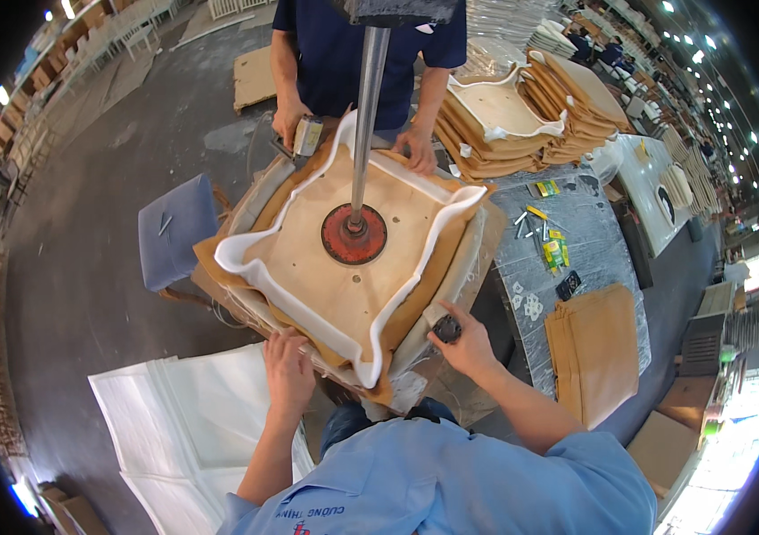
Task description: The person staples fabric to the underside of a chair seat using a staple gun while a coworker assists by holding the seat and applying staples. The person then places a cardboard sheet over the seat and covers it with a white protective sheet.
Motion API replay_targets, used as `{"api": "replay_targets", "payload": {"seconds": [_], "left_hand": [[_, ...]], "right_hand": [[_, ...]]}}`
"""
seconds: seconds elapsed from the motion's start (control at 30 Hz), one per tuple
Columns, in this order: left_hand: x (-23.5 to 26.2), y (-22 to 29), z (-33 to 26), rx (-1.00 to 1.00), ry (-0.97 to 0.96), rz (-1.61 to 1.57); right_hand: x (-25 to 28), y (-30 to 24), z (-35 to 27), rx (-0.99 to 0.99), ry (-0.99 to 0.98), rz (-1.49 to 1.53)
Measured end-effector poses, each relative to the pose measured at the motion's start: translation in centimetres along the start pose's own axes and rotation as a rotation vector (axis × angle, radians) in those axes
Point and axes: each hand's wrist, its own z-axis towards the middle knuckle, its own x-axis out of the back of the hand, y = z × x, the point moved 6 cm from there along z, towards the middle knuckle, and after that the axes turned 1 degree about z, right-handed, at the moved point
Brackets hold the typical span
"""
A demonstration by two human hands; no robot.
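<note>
Head view: seat panel (344, 267) is pinned flat on the bench (576, 236) by a round press foot (354, 234), so the fabric can be pulled taut. Left hand (288, 370) is pressed, fingers bent, on the near edge; right hand (460, 339) is closed round a dark knob (446, 329). Opposite, a co-worker's hand (290, 120) is gripping a staple gun (306, 135).

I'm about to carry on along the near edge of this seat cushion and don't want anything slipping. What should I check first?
1. Press disc down on the seat board: ok.
2. Left hand on the near fabric edge: ok.
3. Right hand gripping the dark tool: ok.
4. Co-worker's hands clear of the near edge: ok.
5. Foam lying flat all round: not ok, wavy.
6. Fabric tension: cannot tell.
</note>
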Motion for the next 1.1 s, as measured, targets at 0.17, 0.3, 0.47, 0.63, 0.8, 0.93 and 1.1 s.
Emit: {"api": "replay_targets", "payload": {"seconds": [0.17, 0.3, 0.47, 0.63, 0.8, 0.93, 1.1], "left_hand": [[-1.1, 3.1, 0.4, -0.277, -0.174, 0.056], [-1.8, 3.1, 0.4, -0.436, -0.179, 0.08], [-3.0, 5.0, 0.9, -0.477, -0.131, 0.074], [-4.4, 5.5, 1.3, -0.48, -0.104, 0.074], [-6.3, 7.1, 2.2, -0.471, -0.187, 0.099], [-8.0, 9.4, 3.7, -0.504, -0.196, 0.105], [-12.4, 13.6, 5.3, -0.59, -0.285, 0.066]], "right_hand": [[3.0, 1.6, -1.6, -0.047, 0.211, -0.007], [3.4, 0.0, -5.4, -0.209, 0.15, 0.448], [0.5, -0.3, -11.5, -0.406, -0.107, 0.638], [-2.7, 0.9, -12.1, -0.443, -0.024, 0.642], [-2.4, 4.1, -9.4, -0.444, 0.052, 0.713], [-1.5, 5.7, -7.3, -0.423, 0.051, 0.632], [-1.4, 6.7, -5.7, -0.397, 0.026, 0.59]]}}
